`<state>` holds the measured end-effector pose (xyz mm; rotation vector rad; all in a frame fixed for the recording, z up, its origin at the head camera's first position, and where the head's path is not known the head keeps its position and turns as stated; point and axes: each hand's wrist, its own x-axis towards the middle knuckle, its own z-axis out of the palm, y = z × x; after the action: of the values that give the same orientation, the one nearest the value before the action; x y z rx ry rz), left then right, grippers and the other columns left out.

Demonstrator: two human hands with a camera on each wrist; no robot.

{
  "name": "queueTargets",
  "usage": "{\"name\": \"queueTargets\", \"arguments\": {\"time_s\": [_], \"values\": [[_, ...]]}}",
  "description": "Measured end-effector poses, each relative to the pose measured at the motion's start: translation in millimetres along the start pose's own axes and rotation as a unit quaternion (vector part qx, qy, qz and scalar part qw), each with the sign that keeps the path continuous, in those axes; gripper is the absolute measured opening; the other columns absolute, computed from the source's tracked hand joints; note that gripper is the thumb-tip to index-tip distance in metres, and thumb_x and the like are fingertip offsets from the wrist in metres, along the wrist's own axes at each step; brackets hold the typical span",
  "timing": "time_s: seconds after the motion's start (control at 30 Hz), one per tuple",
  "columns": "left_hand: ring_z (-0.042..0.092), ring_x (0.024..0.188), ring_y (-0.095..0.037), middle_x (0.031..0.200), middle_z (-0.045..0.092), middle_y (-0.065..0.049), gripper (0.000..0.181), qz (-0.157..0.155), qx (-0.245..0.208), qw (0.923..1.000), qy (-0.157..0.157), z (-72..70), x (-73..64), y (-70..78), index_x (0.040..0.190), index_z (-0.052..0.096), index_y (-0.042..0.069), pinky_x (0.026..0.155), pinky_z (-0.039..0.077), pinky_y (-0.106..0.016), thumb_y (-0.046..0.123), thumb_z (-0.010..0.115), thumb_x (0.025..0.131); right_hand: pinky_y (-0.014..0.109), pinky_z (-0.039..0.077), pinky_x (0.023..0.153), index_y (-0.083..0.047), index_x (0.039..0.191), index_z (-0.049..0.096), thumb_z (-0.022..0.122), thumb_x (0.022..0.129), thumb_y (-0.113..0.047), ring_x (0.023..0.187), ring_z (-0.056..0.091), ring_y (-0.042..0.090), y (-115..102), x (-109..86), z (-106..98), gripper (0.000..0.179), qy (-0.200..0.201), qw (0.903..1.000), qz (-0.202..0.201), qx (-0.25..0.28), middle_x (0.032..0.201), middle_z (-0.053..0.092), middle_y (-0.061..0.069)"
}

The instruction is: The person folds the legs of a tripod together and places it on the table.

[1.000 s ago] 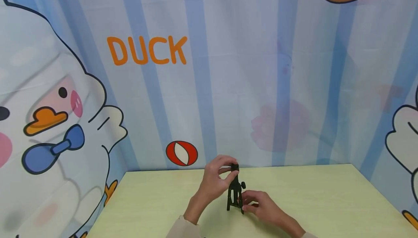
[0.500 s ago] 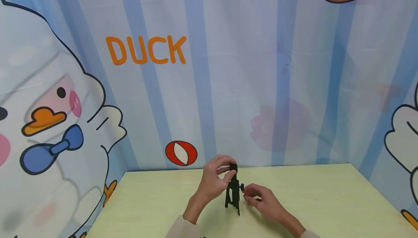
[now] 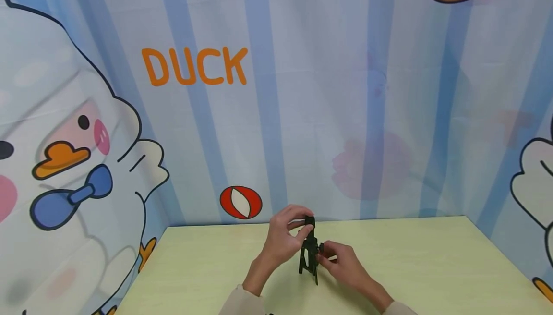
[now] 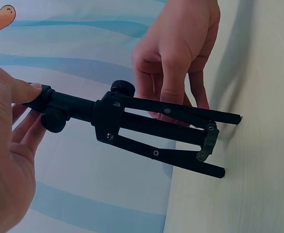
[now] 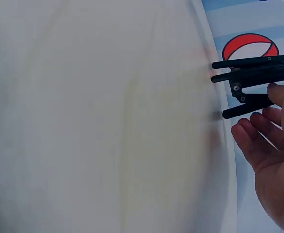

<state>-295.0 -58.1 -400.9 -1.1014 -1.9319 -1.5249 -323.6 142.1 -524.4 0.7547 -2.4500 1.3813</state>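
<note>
A small black mini tripod point(image 3: 310, 248) stands close to upright on the table, its legs pointing down. My left hand point(image 3: 282, 236) pinches the tripod's top between thumb and fingers. At the tripod's right side, my right hand point(image 3: 343, 262) holds it around a leg, thumb and fingers on either side. Two round knobs show in the left wrist view: the side knob point(image 4: 122, 88) lies just beside the right hand's fingers, and the upper knob point(image 4: 53, 120) sits under the head. The right wrist view shows the right thumb point(image 5: 276, 93) against the tripod; part of the grip is hidden.
The pale yellow table point(image 3: 207, 262) ends at a striped blue curtain point(image 3: 298, 113) behind the tripod. Printed on the curtain are a large duck point(image 3: 52, 127), orange lettering and a red ball point(image 3: 240, 202).
The right hand has moved up from the lower leg, stood briefly apart from the tripod, and now touches it just below the side knob. The left hand stays on the top.
</note>
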Motion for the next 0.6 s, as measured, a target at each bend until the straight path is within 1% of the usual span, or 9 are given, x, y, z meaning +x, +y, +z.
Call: {"name": "queueTargets", "arguments": {"time_s": [0.17, 0.27, 0.43, 0.5, 0.6], "values": [[0.071, 0.098, -0.042, 0.108, 0.065, -0.025, 0.027, 0.001, 0.001, 1.0, 0.0, -0.2, 0.0, 2.1, 0.111, 0.068, -0.005, 0.085, 0.062, -0.051, -0.02, 0.069, 0.088, 0.023, 0.061, 0.069, -0.015, 0.087, 0.065, 0.073, 0.098, -0.01, 0.083, 0.073, 0.014, 0.7, 2.1, 0.8, 0.014, -0.004, 0.9998, -0.017, -0.013, 0.089, 0.076, 0.0], [0.071, 0.098, -0.042, 0.108, 0.065, -0.026, 0.026, -0.002, -0.001, 1.0, -0.002, -0.3, -0.2, -1.0, 0.11, 0.068, -0.007, 0.085, 0.062, -0.051, -0.02, 0.07, 0.088, 0.022, 0.061, 0.069, -0.013, 0.088, 0.067, 0.073, 0.097, -0.007, 0.083, 0.074, 0.016, 1.2, 3.2, 0.9, 0.013, -0.007, 0.9996, -0.026, -0.013, 0.09, 0.077, 0.003], [0.071, 0.1, -0.042, 0.109, 0.065, -0.026, 0.026, -0.01, 0.0, 0.9999, -0.005, 2.4, -2.0, -21.7, 0.111, 0.068, -0.008, 0.086, 0.061, -0.051, -0.019, 0.07, 0.088, 0.021, 0.061, 0.069, -0.013, 0.087, 0.068, 0.073, 0.095, -0.002, 0.082, 0.074, 0.014, 2.2, 3.7, 1.7, 0.014, -0.004, 0.999, -0.042, -0.016, 0.088, 0.077, 0.002], [0.071, 0.101, -0.041, 0.11, 0.065, -0.025, 0.027, -0.01, 0.0, 0.9999, -0.006, 3.4, -2.8, -29.1, 0.112, 0.069, -0.005, 0.086, 0.062, -0.05, -0.018, 0.071, 0.088, 0.021, 0.061, 0.069, -0.013, 0.087, 0.069, 0.073, 0.094, 0.0, 0.081, 0.074, 0.012, 2.6, 3.5, 2.1, 0.015, 0.0, 0.9986, -0.049, -0.018, 0.086, 0.077, 0.002], [0.071, 0.102, -0.038, 0.112, 0.066, -0.021, 0.029, -0.009, -0.002, 0.9999, -0.007, 3.4, -3.5, -34.2, 0.114, 0.07, -0.001, 0.087, 0.062, -0.047, -0.016, 0.072, 0.089, 0.022, 0.062, 0.069, -0.013, 0.086, 0.069, 0.073, 0.093, 0.002, 0.08, 0.074, 0.01, 2.8, 2.8, 2.1, 0.017, 0.004, 0.998, -0.059, -0.02, 0.085, 0.077, 0.001]]}}
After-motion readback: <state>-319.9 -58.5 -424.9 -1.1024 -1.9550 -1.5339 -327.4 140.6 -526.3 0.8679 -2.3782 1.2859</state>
